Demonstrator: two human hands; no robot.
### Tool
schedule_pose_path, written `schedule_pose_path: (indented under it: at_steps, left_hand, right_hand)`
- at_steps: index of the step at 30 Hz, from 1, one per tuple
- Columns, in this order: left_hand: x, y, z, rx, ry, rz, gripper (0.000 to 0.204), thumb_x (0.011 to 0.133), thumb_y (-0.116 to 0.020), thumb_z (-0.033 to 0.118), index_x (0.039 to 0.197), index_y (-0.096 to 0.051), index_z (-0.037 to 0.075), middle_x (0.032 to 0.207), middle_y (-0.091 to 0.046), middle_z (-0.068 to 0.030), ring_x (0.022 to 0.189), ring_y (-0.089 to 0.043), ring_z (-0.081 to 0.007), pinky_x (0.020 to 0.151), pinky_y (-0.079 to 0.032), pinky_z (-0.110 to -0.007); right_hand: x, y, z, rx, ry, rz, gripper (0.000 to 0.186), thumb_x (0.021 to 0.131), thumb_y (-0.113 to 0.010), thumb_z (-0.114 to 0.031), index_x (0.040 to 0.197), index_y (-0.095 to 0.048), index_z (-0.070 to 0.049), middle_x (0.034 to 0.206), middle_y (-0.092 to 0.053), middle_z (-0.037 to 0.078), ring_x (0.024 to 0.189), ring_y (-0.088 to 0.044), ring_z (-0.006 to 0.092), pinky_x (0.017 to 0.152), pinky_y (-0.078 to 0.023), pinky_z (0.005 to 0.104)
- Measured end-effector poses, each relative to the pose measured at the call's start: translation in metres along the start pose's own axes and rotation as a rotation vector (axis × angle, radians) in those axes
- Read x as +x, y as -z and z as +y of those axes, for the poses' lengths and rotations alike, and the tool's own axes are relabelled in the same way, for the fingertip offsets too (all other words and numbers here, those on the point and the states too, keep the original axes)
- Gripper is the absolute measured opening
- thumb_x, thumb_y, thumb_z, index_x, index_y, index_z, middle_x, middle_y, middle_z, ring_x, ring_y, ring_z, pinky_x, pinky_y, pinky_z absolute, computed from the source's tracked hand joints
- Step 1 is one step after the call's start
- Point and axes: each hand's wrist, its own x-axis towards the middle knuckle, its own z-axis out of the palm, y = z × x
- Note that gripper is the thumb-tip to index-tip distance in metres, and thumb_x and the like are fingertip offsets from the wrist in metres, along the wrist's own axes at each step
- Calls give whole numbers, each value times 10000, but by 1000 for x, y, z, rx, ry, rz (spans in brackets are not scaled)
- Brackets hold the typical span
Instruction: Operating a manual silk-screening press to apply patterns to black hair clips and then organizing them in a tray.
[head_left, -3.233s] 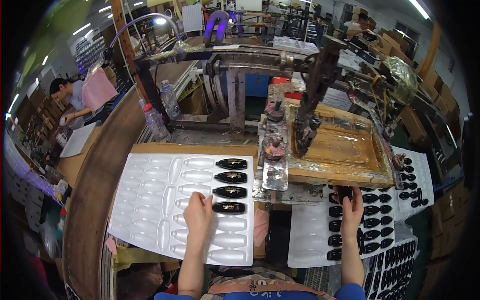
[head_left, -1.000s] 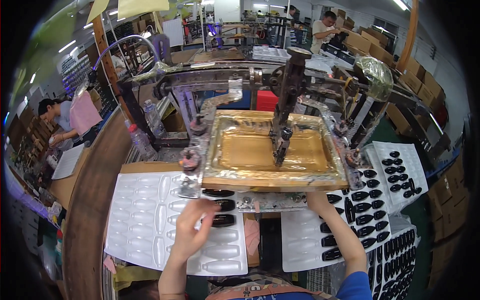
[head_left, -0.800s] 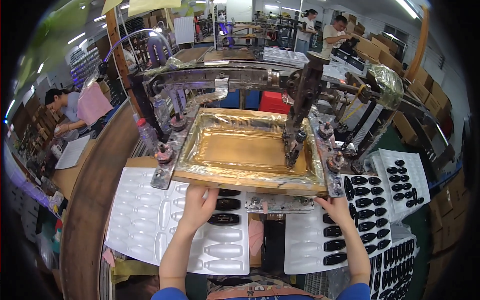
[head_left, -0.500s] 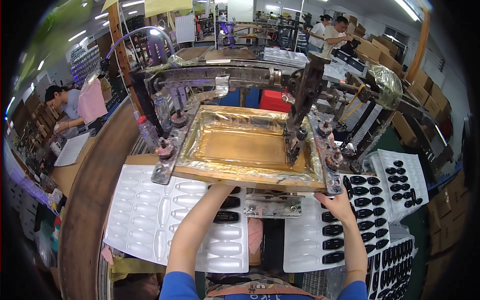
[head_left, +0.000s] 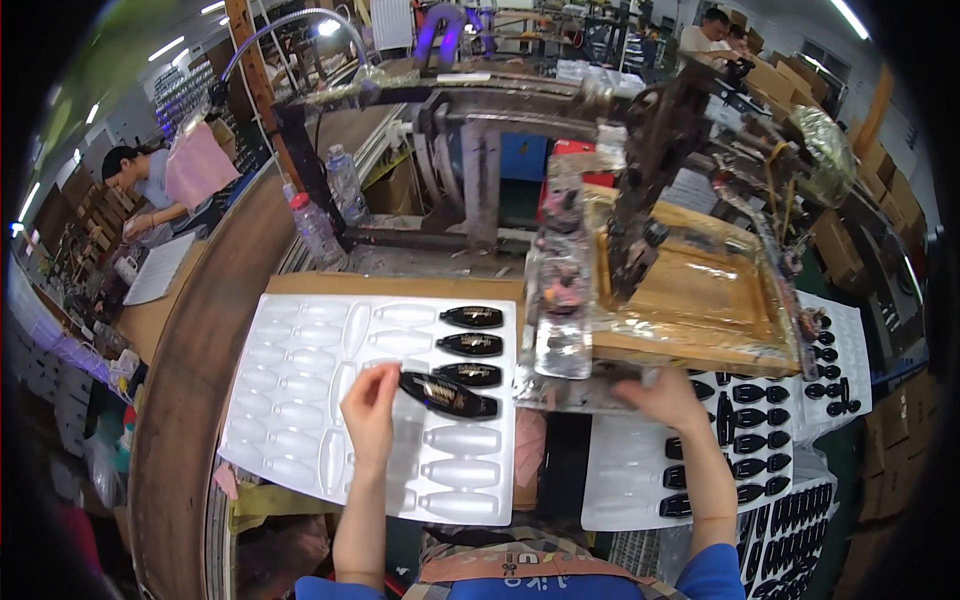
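Note:
A glossy black bottle-shaped piece [head_left: 450,396] with gold print is pinched at its left end by my left hand [head_left: 370,412]. It is tilted over the left white moulded tray [head_left: 290,440]. In that tray's right column lie printed black pieces [head_left: 472,345], just beyond the one I hold. My right hand [head_left: 668,398] reaches to the metal plate [head_left: 590,392] below the wooden printing frame [head_left: 690,290]. Its fingers are blurred and partly hidden, so any grip there cannot be made out. Golden film lines the frame, and a dark arm stands over it.
The right white tray [head_left: 630,490] holds black pieces, with more stacked trays [head_left: 800,520] beyond. Two bottles [head_left: 318,232] stand behind the left tray. A curved brown belt [head_left: 180,400] runs along the left. Co-workers [head_left: 150,190] sit at left and far right.
The printing frame has shifted right, uncovering more of the left tray. My left hand has come out from under it, bringing a black piece into view. My head view has shifted slightly.

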Motion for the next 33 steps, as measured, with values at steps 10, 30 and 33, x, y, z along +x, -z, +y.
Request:
schedule_pose_path:
  at_steps: [10, 30, 33]
  left_hand:
    - [-78, -14, -62, 173, 91, 108, 118, 805, -559, 62, 892, -580, -15, 808, -565, -64, 735, -511, -127, 673, -402, -230]
    - [30, -96, 52, 586, -399, -657, 192, 762, -555, 119, 936, -587, 44, 995, -552, -123, 973, -489, -333, 832, -386, -409]
    - [63, -118, 11, 288, -591, -701, 213, 784, -555, 131, 973, -579, 36, 988, -571, -87, 924, -536, -259, 808, -420, -355]
  right_hand:
    - [29, -50, 142, 8, 15, 433, 325, 812, -469, -206, 1080, -501, -26, 1115, -492, 228, 1030, -481, 319, 866, -373, 375]
    - [3, -8, 102, 86, -29, 230, 297, 744, -596, -92, 1018, -540, 7, 1009, -571, 96, 971, -506, 206, 857, -381, 308]
    - [-16, 10, 68, 407, 13, 265, 364, 697, -667, -78, 1027, -535, -1, 995, -573, 64, 929, -515, 161, 833, -395, 297]
